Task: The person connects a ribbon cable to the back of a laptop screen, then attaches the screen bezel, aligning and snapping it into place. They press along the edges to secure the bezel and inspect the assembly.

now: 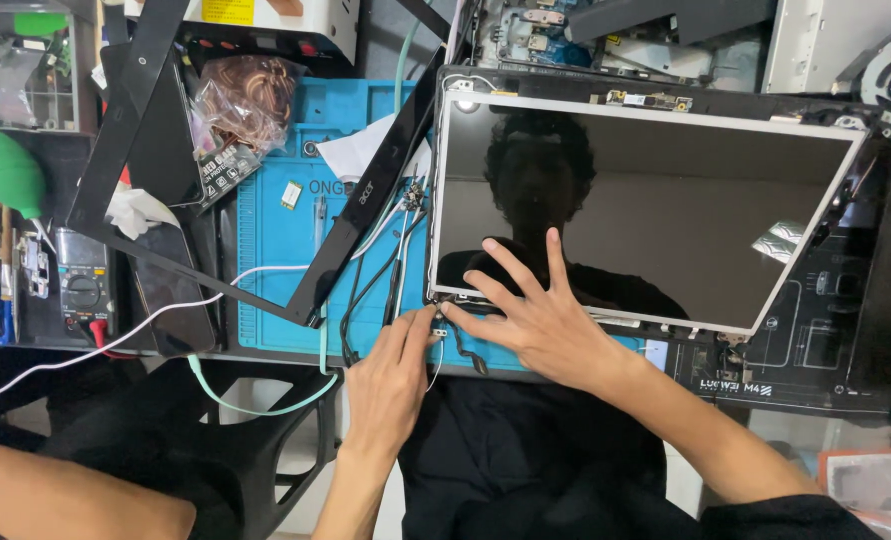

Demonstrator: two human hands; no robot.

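From the head view I see my left hand [391,375] with fingers drawn together, pinching a small metal connector [439,331] at the lower left corner of the bare, glossy black laptop screen panel [646,210]. My right hand [536,320] lies flat on that corner, fingers spread, steadying it. The panel rests partly on the blue silicone work mat [276,240], thin black cables [371,285] beside it. I judge I'm working the connector; it calls for a gentle, straight pull.
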